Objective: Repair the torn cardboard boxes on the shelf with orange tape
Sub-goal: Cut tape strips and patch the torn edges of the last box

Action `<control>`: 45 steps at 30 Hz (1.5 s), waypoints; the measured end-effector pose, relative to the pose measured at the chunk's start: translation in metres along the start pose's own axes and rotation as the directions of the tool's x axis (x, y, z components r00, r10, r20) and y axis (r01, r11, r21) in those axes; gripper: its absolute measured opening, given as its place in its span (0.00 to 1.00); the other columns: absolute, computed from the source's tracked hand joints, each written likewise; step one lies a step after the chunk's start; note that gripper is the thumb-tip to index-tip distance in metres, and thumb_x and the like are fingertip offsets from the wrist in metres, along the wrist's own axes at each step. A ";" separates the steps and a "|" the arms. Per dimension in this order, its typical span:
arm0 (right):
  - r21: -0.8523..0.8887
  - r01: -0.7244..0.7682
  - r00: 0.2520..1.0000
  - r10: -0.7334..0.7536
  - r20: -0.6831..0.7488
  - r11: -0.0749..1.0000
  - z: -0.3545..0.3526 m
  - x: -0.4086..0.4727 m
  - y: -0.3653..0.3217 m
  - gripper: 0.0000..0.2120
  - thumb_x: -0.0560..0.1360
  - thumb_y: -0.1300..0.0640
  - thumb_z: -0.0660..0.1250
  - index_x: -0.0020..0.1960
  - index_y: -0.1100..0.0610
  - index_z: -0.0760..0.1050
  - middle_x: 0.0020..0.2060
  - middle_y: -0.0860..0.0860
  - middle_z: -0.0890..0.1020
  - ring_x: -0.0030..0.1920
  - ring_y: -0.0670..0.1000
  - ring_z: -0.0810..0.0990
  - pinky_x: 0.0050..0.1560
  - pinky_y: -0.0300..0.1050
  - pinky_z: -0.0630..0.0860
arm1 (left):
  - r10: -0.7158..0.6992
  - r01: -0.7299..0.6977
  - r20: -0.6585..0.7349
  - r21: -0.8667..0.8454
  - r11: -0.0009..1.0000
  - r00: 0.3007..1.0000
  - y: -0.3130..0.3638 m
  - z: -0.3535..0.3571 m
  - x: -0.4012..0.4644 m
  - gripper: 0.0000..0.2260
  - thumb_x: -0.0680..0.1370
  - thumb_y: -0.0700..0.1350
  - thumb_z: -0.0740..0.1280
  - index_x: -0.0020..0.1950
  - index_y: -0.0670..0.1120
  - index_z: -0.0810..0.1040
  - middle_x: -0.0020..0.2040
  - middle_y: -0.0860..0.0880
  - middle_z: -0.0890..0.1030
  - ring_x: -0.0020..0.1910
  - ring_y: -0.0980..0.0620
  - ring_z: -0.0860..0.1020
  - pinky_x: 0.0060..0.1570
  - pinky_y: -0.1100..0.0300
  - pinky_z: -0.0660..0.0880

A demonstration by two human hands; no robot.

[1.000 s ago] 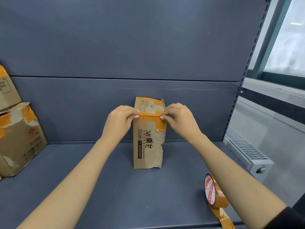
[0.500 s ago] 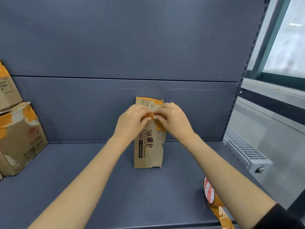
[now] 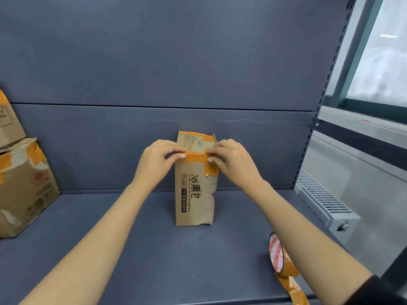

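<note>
The small box [image 3: 193, 194] is matt brown cardboard, its torn right side showing ribbed corrugation. The strip of tape [image 3: 196, 157] across it is glossy orange plastic, as is the tape roll [image 3: 280, 258]. The shelf [image 3: 154, 260] is smooth, matt blue-grey painted metal. The left boxes [image 3: 24, 186] are scuffed, torn cardboard.

Both hands' fingers [image 3: 182, 156] press orange tape strip [image 3: 196, 156] across upright torn box [image 3: 193, 194] on shelf [image 3: 154, 249]

A stockroom or shop storage area: a dark blue metal shelf [image 3: 154, 249] with a slotted upright [image 3: 328, 89] carries worn, taped cardboard boxes [image 3: 24, 186] and a tape roll [image 3: 280, 256]. A radiator [image 3: 326, 201] stands beneath a window [image 3: 378, 62] to the right.
</note>
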State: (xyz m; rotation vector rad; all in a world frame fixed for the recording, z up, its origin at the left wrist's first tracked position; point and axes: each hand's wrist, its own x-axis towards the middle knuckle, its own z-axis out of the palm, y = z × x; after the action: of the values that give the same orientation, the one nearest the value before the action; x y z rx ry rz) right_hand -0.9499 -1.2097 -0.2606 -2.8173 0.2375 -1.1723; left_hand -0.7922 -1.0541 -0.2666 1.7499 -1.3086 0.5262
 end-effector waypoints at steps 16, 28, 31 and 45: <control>0.124 -0.115 0.993 0.115 0.009 0.986 0.005 -0.006 0.016 0.10 0.76 0.59 0.70 0.57 0.57 0.82 0.54 0.51 0.81 0.58 0.49 0.75 0.57 0.32 0.65 | -0.157 0.316 0.337 -0.490 0.812 0.928 -0.033 -0.009 0.012 0.21 0.75 0.35 0.69 0.45 0.64 0.84 0.51 0.65 0.82 0.58 0.64 0.77 0.56 0.70 0.74; 0.153 -0.147 0.989 0.149 0.003 0.977 0.005 -0.004 0.015 0.11 0.76 0.58 0.71 0.57 0.56 0.82 0.54 0.49 0.81 0.56 0.44 0.71 0.56 0.31 0.64 | -0.115 0.274 0.364 -0.423 0.863 0.924 -0.034 -0.014 0.019 0.12 0.73 0.35 0.71 0.50 0.52 0.83 0.48 0.63 0.83 0.56 0.65 0.77 0.59 0.74 0.68; 0.141 -0.157 0.987 0.158 0.002 0.977 0.003 -0.005 0.011 0.14 0.76 0.56 0.70 0.60 0.56 0.80 0.57 0.49 0.80 0.60 0.47 0.72 0.60 0.35 0.65 | -0.162 0.278 0.354 -0.305 0.911 0.921 -0.027 -0.023 0.016 0.12 0.73 0.40 0.72 0.52 0.55 0.83 0.54 0.61 0.81 0.56 0.68 0.75 0.57 0.71 0.69; 0.280 -0.262 0.958 0.284 -0.041 0.924 0.013 -0.001 0.003 0.08 0.75 0.58 0.72 0.53 0.57 0.84 0.52 0.48 0.82 0.54 0.44 0.75 0.54 0.27 0.67 | -0.009 0.007 -0.024 -0.067 0.998 1.000 -0.005 0.009 -0.002 0.06 0.75 0.42 0.71 0.51 0.48 0.85 0.50 0.53 0.84 0.52 0.60 0.76 0.50 0.74 0.70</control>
State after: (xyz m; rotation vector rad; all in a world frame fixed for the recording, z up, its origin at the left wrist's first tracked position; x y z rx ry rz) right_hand -0.9417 -1.2127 -0.2706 -2.4103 0.4245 -1.1566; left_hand -0.7899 -1.0604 -0.2752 1.6882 -1.2875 0.4925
